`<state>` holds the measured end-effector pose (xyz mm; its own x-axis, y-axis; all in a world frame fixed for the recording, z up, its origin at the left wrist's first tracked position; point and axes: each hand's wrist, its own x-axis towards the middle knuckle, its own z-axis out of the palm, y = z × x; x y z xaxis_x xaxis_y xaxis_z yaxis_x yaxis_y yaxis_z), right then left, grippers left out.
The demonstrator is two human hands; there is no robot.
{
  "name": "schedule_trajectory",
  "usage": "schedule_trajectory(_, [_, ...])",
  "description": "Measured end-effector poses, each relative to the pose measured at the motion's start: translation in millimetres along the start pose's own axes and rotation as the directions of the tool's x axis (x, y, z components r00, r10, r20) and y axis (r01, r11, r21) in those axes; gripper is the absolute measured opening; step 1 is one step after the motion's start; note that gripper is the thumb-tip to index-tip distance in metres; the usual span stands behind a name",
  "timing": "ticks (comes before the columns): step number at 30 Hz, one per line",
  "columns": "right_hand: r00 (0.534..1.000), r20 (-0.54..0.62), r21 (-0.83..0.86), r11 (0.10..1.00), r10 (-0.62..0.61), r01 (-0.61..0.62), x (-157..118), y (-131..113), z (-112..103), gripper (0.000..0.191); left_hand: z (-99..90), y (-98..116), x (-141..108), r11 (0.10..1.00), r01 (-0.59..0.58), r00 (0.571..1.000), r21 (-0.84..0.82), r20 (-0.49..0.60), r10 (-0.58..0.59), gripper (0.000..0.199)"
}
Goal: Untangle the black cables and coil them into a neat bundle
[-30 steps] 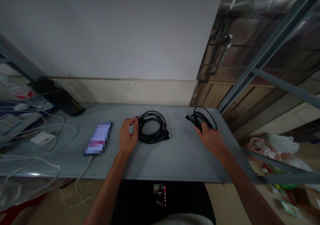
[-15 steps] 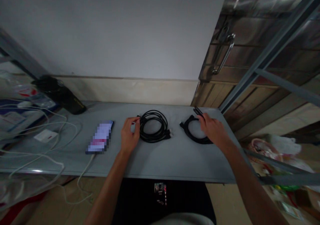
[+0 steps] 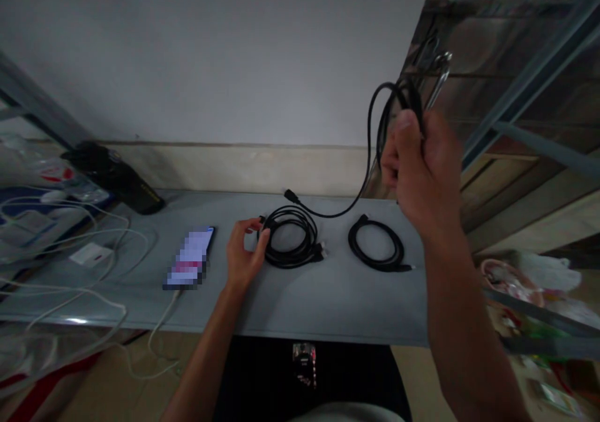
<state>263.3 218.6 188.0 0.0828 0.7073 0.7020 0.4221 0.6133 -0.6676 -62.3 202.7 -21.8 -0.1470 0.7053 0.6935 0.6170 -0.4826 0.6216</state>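
My right hand [image 3: 422, 165] is raised above the right end of the table, its fingers wrapped round a bunched black cable [image 3: 369, 140]. One length of that cable hangs down in a curve, and its plug [image 3: 291, 195] lies behind the left coil. At the left rim of a coiled black cable [image 3: 307, 222], my left hand [image 3: 246, 250] rests with thumb and forefinger apart, the thumb touching the coil. Another, smaller coiled black cable [image 3: 352, 247] lies flat to the right, below my raised hand.
A phone [image 3: 191, 256] with a white cord lies on the grey table [image 3: 328, 306], left of my left hand. Farther left are a white charger [image 3: 90, 255], tangled white cords and a dark bottle [image 3: 119, 181]. Metal posts [image 3: 525, 90] frame the right side.
My right hand has lifted a black cable up from beside the right coil, with one end trailing toward the left coil. My left hand has stayed beside its coil, thumb and forefinger slightly farther apart.
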Motion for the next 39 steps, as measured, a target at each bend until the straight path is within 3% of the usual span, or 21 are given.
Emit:
schedule_trajectory(3, [1.0, -0.008, 0.146, 0.989, 0.009, -0.007, 11, -14, 26, 0.043, -0.8, -3, -2, 0.999, -0.046, 0.998, -0.011, 0.04, 0.046, 0.049])
schedule_trajectory(8, [0.979, 0.204, 0.188, 0.981, 0.01, -0.049, 17, -15, 73, 0.032, -2.6, -8, -6, 0.997, -0.072, 0.994, 0.011, 0.079, 0.071, 0.095])
schedule_trajectory(10, [0.946, 0.324, 0.127, 0.99, 0.013, -0.057, 15, -13, 89, 0.026, -3.4, -9, -6, 0.993, -0.117, 0.989, 0.019, 0.091, 0.114, 0.096])
schedule_trajectory(13, [0.853, 0.521, 0.019, 0.999, 0.018, -0.033, 10, -10, 106, 0.019, -4.3, -7, -7, 0.989, -0.146, 0.984, 0.016, 0.105, 0.143, 0.071])
schedule_trajectory(18, [0.637, 0.77, -0.049, 0.999, 0.031, 0.011, 6, 0, 116, 0.022, -4.4, -2, -7, 0.995, -0.09, 0.99, -0.037, 0.106, 0.094, 0.048])
schedule_trajectory(21, [0.518, 0.855, -0.06, 0.997, 0.028, 0.046, 6, 6, 116, 0.029, -4.9, 1, -8, 0.999, -0.026, 0.991, -0.031, 0.129, 0.029, 0.039])
schedule_trajectory(25, [0.399, 0.917, -0.042, 0.993, -0.006, 0.11, 3, 9, 118, 0.028, -5.2, 5, -9, 0.997, 0.04, 0.986, -0.059, 0.166, -0.03, 0.037])
schedule_trajectory(28, [0.322, 0.946, -0.026, 0.981, -0.038, 0.194, -1, 10, 116, 0.028, -0.3, 13, -4, 0.981, 0.144, 0.985, -0.132, 0.11, -0.13, 0.037])
schedule_trajectory(30, [0.305, 0.951, -0.021, 0.973, -0.051, 0.229, -3, 9, 114, 0.029, 6.9, 23, 5, 0.924, 0.251, 0.968, -0.289, 0.085, -0.237, 0.033])
schedule_trajectory(33, [0.331, 0.94, -0.014, 0.961, -0.082, 0.277, -2, 9, 107, 0.029, 20.8, 45, 28, 0.692, 0.368, 0.92, -0.62, 0.135, -0.369, 0.024])
schedule_trajectory(35, [0.382, 0.918, -0.032, 0.941, -0.105, 0.337, -2, 9, 101, 0.028, 29.2, 61, 48, 0.519, 0.411, 0.888, -0.75, 0.2, -0.415, 0.021])
schedule_trajectory(39, [0.505, 0.847, -0.068, 0.906, -0.169, 0.417, 2, 16, 84, 0.017, 37.2, 78, 84, 0.239, 0.491, 0.819, -0.838, 0.352, -0.453, 0.016])
